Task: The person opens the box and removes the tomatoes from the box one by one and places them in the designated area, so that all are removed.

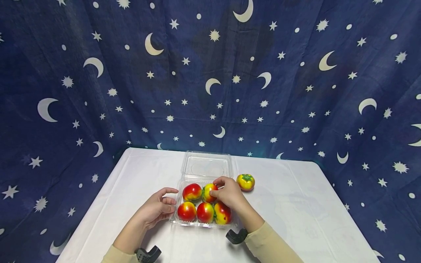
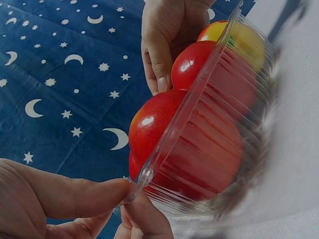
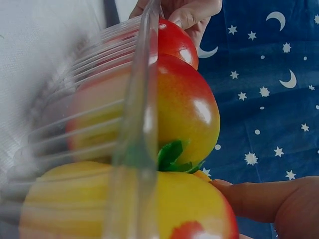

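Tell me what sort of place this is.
Probably a staged indoor recording spot: a star-and-moon curtain hangs behind and beside a white-covered table, and the person wears black wrist cameras.

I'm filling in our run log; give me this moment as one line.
left hand: pinches container rim | right hand: holds back-row fruit | lid: open | inside: five fruits | table: yellow fruit
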Available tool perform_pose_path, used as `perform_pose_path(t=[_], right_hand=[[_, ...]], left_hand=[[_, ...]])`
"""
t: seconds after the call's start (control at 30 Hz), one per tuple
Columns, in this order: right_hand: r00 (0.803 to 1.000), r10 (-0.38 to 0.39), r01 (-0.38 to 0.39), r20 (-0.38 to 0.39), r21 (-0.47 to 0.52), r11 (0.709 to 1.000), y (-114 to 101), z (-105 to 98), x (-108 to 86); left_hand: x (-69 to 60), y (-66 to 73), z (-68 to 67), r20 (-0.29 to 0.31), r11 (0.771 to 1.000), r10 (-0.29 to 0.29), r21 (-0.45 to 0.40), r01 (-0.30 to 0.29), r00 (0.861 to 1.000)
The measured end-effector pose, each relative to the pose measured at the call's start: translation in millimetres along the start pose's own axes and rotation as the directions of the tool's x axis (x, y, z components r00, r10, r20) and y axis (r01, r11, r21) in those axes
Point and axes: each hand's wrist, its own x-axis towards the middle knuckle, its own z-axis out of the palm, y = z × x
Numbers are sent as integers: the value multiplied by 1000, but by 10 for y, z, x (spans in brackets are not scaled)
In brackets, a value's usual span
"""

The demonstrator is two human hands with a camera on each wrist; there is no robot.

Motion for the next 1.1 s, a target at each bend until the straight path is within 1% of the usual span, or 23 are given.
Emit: perform_pose_path(t=[0.2, 0.4, 0.57, 0.73, 0.93, 1.1], right_hand=[[1000, -17, 17, 1, 9, 1000, 0, 15, -3], [999, -33, 33, 0, 9, 999, 9, 14, -7], [1000, -30, 30, -1, 15, 999, 17, 9, -7], [1000, -21, 22, -18, 18, 1000, 14, 2, -10], [1000, -17, 18, -26, 66, 998, -4, -25, -25], [1000, 2, 0, -23, 109, 994, -25, -63, -51]], left_hand=[[-7, 1, 5, -11, 1000, 1, 3, -1, 1000], [-4, -5, 2, -6, 1000, 1, 0, -1, 1000], [-4, -5, 2, -4, 1000, 1, -1, -1, 1000], [-2, -6, 3, -4, 1000, -1, -3, 1, 1000], [-3, -8, 4, -6, 1000, 2, 2, -2, 1000], [-8, -5, 4, -5, 1000, 1, 3, -1, 1000]])
